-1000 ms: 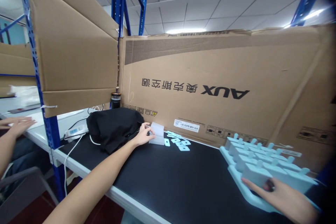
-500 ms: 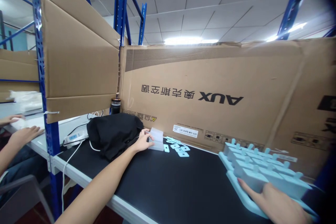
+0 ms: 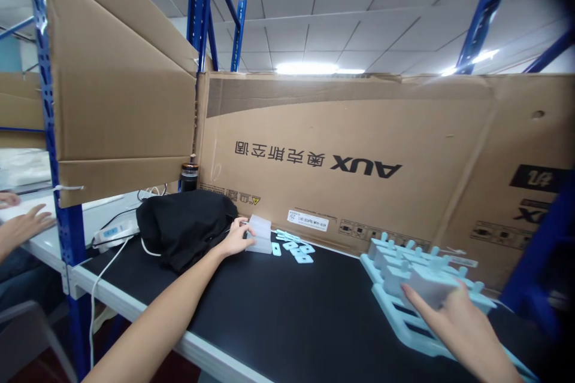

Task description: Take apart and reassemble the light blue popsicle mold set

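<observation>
At the back of the table my left hand (image 3: 237, 238) has its fingers curled round the left edge of a translucent white plastic box (image 3: 260, 236). Several flat light-blue pieces with holes (image 3: 294, 246) lie just right of that box. On the right side, my right hand (image 3: 462, 317) grips a light-blue popsicle mould (image 3: 432, 283) between thumb and fingers. This mould is raised above the light-blue rack (image 3: 402, 326), where several similar moulds with handles stand upright behind it. My fingers partly hide the gripped mould.
A black cloth bag (image 3: 184, 227) lies left of my left hand, with a dark jar (image 3: 189, 176) behind. A white power strip (image 3: 115, 233) sits at left. Cardboard walls (image 3: 287, 125) bound the table. Another person's hand (image 3: 29, 224) is at the far left.
My right hand has lifted a front mould up from the rack, baring slots beneath. My left hand stays at the translucent box. The view has shifted slightly right.
</observation>
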`<act>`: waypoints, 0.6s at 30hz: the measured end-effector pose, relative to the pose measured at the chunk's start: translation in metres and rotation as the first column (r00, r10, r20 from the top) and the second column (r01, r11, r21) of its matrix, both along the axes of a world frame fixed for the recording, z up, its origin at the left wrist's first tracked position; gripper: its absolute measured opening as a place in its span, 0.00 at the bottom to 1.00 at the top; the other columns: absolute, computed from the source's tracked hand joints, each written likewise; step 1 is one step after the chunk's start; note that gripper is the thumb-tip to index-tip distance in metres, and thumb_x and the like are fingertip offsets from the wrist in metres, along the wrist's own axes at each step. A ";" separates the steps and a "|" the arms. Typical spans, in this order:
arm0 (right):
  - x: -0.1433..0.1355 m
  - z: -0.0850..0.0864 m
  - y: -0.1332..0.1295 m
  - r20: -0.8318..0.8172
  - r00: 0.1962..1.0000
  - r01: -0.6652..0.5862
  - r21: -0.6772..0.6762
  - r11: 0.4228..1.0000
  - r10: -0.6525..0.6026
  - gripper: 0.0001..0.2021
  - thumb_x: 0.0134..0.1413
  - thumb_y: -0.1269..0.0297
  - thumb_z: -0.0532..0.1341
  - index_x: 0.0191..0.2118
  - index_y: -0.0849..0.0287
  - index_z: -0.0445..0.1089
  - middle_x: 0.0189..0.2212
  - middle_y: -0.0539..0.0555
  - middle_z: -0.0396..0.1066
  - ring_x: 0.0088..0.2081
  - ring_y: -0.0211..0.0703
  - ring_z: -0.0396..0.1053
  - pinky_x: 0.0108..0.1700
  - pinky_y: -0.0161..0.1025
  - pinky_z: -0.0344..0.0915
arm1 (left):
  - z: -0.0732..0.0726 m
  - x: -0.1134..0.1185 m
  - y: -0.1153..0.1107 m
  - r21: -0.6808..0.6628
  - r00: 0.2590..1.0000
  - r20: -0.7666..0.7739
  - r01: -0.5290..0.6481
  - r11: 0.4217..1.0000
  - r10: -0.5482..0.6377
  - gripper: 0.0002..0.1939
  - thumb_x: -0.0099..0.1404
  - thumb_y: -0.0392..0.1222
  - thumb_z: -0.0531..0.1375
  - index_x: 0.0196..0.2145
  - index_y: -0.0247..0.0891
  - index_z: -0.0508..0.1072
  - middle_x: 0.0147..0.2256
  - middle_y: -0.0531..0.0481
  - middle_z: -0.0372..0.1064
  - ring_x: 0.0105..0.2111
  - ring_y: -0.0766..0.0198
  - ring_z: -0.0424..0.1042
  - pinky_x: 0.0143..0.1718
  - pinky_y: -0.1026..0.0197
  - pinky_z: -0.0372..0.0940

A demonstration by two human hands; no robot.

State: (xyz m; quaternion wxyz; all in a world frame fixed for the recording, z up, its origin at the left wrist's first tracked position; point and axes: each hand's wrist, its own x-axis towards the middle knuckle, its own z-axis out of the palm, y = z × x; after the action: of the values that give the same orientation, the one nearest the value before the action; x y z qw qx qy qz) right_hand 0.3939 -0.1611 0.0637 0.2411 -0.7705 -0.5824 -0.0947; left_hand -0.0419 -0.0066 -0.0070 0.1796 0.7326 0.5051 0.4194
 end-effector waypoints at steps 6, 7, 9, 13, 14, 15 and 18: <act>-0.079 0.038 0.033 0.114 0.906 -0.386 -0.166 0.907 0.407 0.16 0.50 0.52 0.51 0.39 0.57 0.56 0.34 0.60 0.68 0.35 0.51 0.69 0.36 0.44 0.62 | 0.001 -0.002 0.000 -0.003 1.000 -0.013 -0.013 1.000 0.013 0.09 0.53 0.40 0.65 0.34 0.41 0.74 0.55 0.45 0.48 0.58 0.50 0.52 0.57 0.48 0.57; -0.092 0.042 0.044 0.181 0.883 -0.393 -0.217 0.893 0.433 0.15 0.48 0.56 0.52 0.40 0.59 0.57 0.38 0.62 0.68 0.39 0.53 0.69 0.38 0.44 0.62 | 0.001 -0.002 0.000 -0.005 1.000 -0.015 -0.016 1.000 0.016 0.09 0.53 0.40 0.64 0.34 0.41 0.74 0.55 0.45 0.48 0.58 0.50 0.52 0.56 0.49 0.58; -0.113 0.048 0.068 0.274 0.862 -0.332 -0.332 0.883 0.427 0.17 0.46 0.60 0.54 0.43 0.62 0.59 0.43 0.66 0.67 0.45 0.57 0.67 0.42 0.46 0.61 | 0.002 -0.003 -0.001 -0.004 1.000 -0.016 -0.020 1.000 0.020 0.09 0.53 0.39 0.64 0.34 0.40 0.73 0.55 0.45 0.48 0.58 0.50 0.52 0.55 0.50 0.60; -0.134 0.050 0.101 0.292 0.881 -0.192 -0.497 0.846 0.371 0.31 0.47 0.59 0.56 0.56 0.68 0.55 0.49 0.71 0.65 0.49 0.62 0.66 0.44 0.50 0.61 | 0.003 -0.003 0.001 -0.008 1.000 -0.002 -0.023 1.000 0.023 0.09 0.54 0.40 0.64 0.35 0.40 0.73 0.55 0.45 0.47 0.59 0.50 0.50 0.50 0.53 0.64; -0.137 0.051 0.105 0.281 0.889 -0.178 -0.513 0.840 0.360 0.34 0.48 0.55 0.56 0.59 0.69 0.52 0.49 0.72 0.65 0.49 0.63 0.66 0.44 0.51 0.61 | 0.003 -0.003 0.001 -0.012 1.000 -0.002 -0.021 1.000 0.021 0.09 0.55 0.40 0.64 0.35 0.40 0.73 0.54 0.44 0.47 0.59 0.50 0.50 0.50 0.54 0.65; -0.139 0.052 0.109 0.275 0.894 -0.171 -0.521 0.836 0.355 0.36 0.49 0.51 0.55 0.60 0.69 0.51 0.48 0.72 0.66 0.49 0.64 0.67 0.45 0.52 0.61 | 0.003 -0.003 0.002 -0.018 1.000 -0.005 -0.018 1.000 0.018 0.09 0.55 0.40 0.64 0.35 0.40 0.73 0.54 0.44 0.47 0.59 0.50 0.50 0.50 0.54 0.65; -0.143 0.058 0.114 0.302 0.876 -0.181 -0.514 0.838 0.375 0.38 0.50 0.41 0.52 0.59 0.67 0.55 0.47 0.71 0.68 0.48 0.66 0.66 0.46 0.56 0.60 | 0.004 -0.003 0.002 -0.037 1.000 -0.017 -0.014 0.999 0.013 0.09 0.55 0.41 0.64 0.36 0.40 0.73 0.55 0.45 0.48 0.59 0.50 0.50 0.52 0.53 0.63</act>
State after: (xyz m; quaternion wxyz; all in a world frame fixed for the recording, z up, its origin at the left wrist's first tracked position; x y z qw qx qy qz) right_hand 0.2512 -0.0472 0.1221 -0.0629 -0.6757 -0.7315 -0.0654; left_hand -0.0444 -0.0047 -0.0032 0.1861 0.7294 0.5192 0.4048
